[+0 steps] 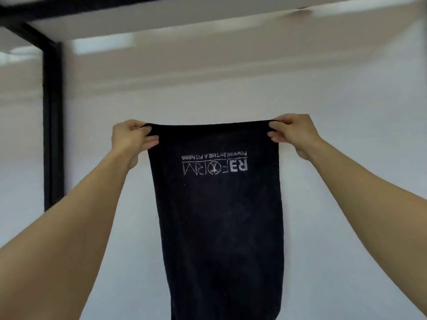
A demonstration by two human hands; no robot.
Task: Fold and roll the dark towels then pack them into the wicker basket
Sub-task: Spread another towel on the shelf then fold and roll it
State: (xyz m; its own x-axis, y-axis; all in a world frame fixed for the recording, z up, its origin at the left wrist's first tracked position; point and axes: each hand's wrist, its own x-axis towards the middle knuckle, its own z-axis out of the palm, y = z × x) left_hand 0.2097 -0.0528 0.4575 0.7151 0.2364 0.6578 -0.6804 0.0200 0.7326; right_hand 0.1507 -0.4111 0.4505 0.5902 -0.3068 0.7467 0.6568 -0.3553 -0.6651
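A dark towel [219,227] with a white logo printed upside down hangs full length in front of me, held up at arm's length. My left hand [131,138] pinches its top left corner. My right hand [293,132] pinches the top right corner. The top edge is stretched taut between them. The towel's lower end runs out of the bottom of the view. No wicker basket is in view.
A pale wall [346,181] fills the background behind the towel. A black metal frame post [53,125] stands at the left, with a black beam along the ceiling.
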